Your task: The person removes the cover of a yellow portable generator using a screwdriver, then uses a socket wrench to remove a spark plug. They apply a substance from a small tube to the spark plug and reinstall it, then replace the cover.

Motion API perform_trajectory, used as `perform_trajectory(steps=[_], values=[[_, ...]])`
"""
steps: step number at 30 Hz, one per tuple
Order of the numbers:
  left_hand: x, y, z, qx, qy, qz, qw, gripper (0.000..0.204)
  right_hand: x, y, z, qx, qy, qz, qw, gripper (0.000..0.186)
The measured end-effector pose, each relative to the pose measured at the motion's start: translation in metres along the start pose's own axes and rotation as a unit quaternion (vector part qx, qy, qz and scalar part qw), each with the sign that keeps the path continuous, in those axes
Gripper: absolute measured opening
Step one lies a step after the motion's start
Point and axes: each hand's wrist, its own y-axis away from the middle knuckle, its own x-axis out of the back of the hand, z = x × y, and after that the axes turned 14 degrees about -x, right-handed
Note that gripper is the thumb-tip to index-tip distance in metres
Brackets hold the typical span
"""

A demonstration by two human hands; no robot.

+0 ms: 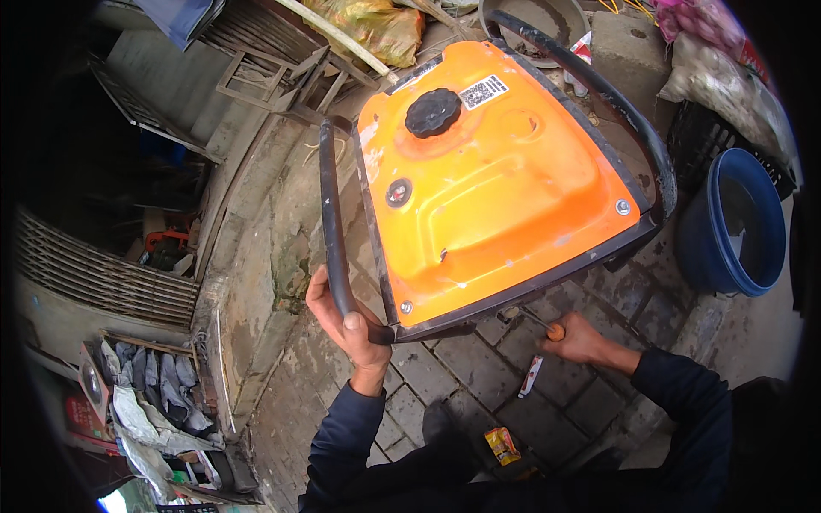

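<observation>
A portable generator with a bright orange fuel tank (pixel 505 201) stands before me, tilted to the view. On the tank are a black fuel cap (pixel 433 113), a round gauge (pixel 398 192) and bolts at the near corners. My left hand (pixel 349 329) is closed around the near left end of its black tubular frame (pixel 328 197). Low at the generator's near side, my right hand (pixel 588 342) grips a screwdriver (pixel 556 332) by its orange handle. The shaft points left toward the underside of the tank's edge, where the tip's contact is hard to make out.
On the paving lie a small red-and-white packet (pixel 530 376) and a yellow packet (pixel 503 445). A blue bucket (pixel 697 235) stands at the right, beside a black crate (pixel 691 137) and sacks (pixel 714 85). A grey basin (pixel 577 17) is behind the generator; a slatted metal grille (pixel 94 265) is at left.
</observation>
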Motion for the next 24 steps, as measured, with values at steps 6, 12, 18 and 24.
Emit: perform_trajectory(steps=[6,12,18,24], values=[[-0.005,0.002,0.005,0.045,0.105,-0.068,0.991,0.049,0.003,0.003,-0.004,-0.042,-0.006,-0.025,0.999,0.032],[0.000,-0.004,0.001,0.037,0.129,-0.146,0.980,0.058,0.002,0.005,-0.007,-0.051,0.000,-0.011,0.999,0.028],[0.001,-0.007,0.002,0.040,0.148,-0.152,0.976,0.059,0.000,0.010,-0.008,-0.065,0.008,0.011,0.998,0.025],[0.005,-0.010,-0.009,-0.008,0.209,-0.202,0.957,0.038,-0.004,0.013,-0.006,-0.075,0.013,0.024,0.997,0.022]])
